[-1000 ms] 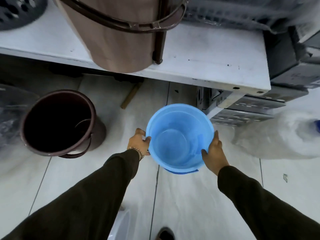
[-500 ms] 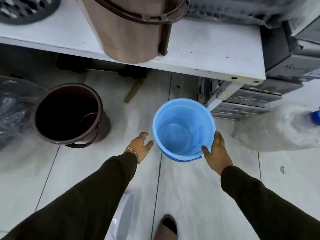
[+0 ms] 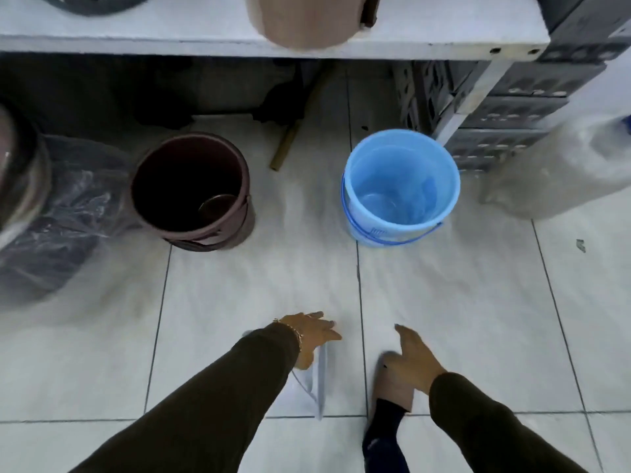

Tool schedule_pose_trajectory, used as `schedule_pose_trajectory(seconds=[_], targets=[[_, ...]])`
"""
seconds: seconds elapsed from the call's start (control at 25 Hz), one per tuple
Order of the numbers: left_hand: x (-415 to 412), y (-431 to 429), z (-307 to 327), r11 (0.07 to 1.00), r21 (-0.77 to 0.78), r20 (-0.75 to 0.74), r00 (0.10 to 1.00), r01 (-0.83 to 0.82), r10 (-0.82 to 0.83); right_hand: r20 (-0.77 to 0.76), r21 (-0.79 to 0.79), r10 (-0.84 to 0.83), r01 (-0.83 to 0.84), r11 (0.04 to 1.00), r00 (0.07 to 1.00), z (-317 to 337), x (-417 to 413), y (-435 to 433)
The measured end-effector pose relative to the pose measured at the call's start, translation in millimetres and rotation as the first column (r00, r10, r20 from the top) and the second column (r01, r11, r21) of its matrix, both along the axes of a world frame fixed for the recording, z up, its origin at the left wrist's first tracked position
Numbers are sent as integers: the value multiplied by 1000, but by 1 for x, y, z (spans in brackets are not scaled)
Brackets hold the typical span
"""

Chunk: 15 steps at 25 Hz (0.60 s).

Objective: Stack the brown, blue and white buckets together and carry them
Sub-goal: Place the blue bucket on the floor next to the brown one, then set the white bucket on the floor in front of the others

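Note:
The blue bucket (image 3: 400,186) stands upright on the tiled floor at the right, nobody touching it. To its left the dark brown bucket (image 3: 184,186) stands upright, its handle down. The white bucket (image 3: 307,392) is close to me, mostly hidden under my left arm and blurred. My left hand (image 3: 312,336) lies on its rim, fingers over the edge and thumb below. My right hand (image 3: 413,358) hovers open and empty to the right of it, above my foot.
A white shelf (image 3: 136,32) crosses the top with a beige bucket (image 3: 307,22) on it. Grey crates (image 3: 495,114) stand behind the blue bucket. Plastic-wrapped goods sit at the far left (image 3: 61,216) and far right (image 3: 563,165). A wooden stick (image 3: 290,141) lies under the shelf.
Both hands let go of the blue bucket, which now stands on the floor. My hands drew back toward me, and the left one came onto the white bucket.

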<state>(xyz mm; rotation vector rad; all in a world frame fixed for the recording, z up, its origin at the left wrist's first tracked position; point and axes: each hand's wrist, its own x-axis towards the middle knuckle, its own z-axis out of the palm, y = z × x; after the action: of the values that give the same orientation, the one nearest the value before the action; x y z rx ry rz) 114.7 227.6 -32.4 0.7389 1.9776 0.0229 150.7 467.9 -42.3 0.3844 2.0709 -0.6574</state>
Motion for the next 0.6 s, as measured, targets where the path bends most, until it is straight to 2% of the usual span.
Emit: schedule_pose_trajectory(seconds=[0.08,0.12,0.2,0.32,0.4,0.48,0.52,0.6], targets=[[28,-3,-25,955,-121,-71,957,271,-280,125,-18,76,-74,997,989,-31,57,-30],[36,-6,-35,927,-156,-106,928,340,-358,163,-62,95,-86,994,982,-47,81,-47],[47,-9,-54,908,-155,-154,898,389,-411,182,-181,52,-18,983,982,-75,123,-87],[46,-11,-61,862,-148,-280,815,485,-507,52,-259,-145,153,954,988,-95,143,-137],[39,-18,-55,821,-183,-348,746,540,-568,-131,-247,-152,117,962,980,-95,137,-148],[35,-44,-43,859,-190,-392,765,476,-511,-377,-143,39,-99,985,926,-82,123,-146],[35,-59,-37,889,-187,-414,787,418,-457,-489,-49,175,-227,973,855,-76,112,-143],[42,-83,-34,938,-154,-445,826,310,-346,-610,160,456,-463,872,648,-69,90,-135]])
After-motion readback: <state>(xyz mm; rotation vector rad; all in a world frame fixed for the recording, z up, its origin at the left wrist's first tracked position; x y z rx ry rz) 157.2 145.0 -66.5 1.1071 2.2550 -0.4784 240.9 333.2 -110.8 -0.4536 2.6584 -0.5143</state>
